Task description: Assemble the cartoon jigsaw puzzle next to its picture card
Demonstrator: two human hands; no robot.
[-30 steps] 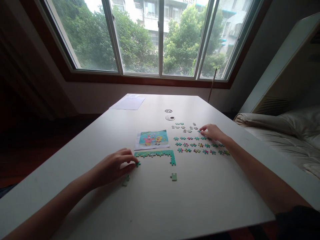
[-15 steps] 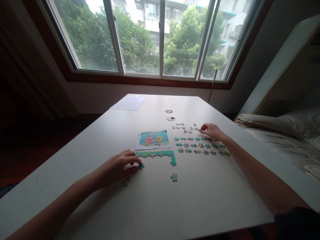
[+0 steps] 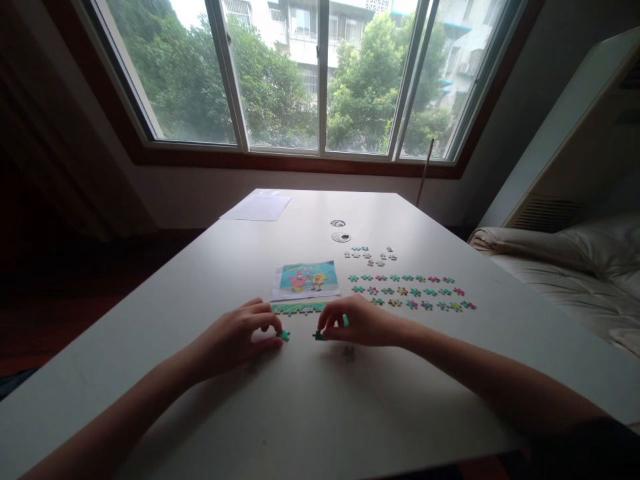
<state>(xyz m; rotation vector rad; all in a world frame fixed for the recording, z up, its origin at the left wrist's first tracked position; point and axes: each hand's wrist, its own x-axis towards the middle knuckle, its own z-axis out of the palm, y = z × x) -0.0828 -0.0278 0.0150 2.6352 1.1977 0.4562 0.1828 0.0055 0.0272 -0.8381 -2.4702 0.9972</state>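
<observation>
Since half a second ago, the right hand (image 3: 360,321) has come from the loose pieces toward the table's right edge to the middle of the table (image 3: 310,413), while the left hand (image 3: 245,328) has shifted only slightly. Between thumb and fingertips the right hand pinches a dark green jigsaw piece (image 3: 319,336); the left hand pinches a teal jigsaw piece (image 3: 285,335) in the same manner. These two pieces are near each other but apart, and whether they rest on the table or are lifted a little, I cannot tell.

Just beyond them lies the joined puzzle strip (image 3: 300,309) — its right end is mostly covered by the right hand. One more piece (image 3: 349,353) shows dimly at the near side of this hand, blurred in shadow.

As I judge it, the work is at an early stage: part of a border is joined, but the inside has not yet begun. Still left are three rows of loose pieces (image 3: 415,293) toward the right edge, and a pale group of pieces (image 3: 367,256) farther from the person.

Behind the strip lies a cartoon picture sheet (image 3: 309,278). Two round discs (image 3: 341,237) lie toward the far edge, and a white paper (image 3: 256,205) occupies the far left corner — beyond is the window (image 3: 280,87).
</observation>
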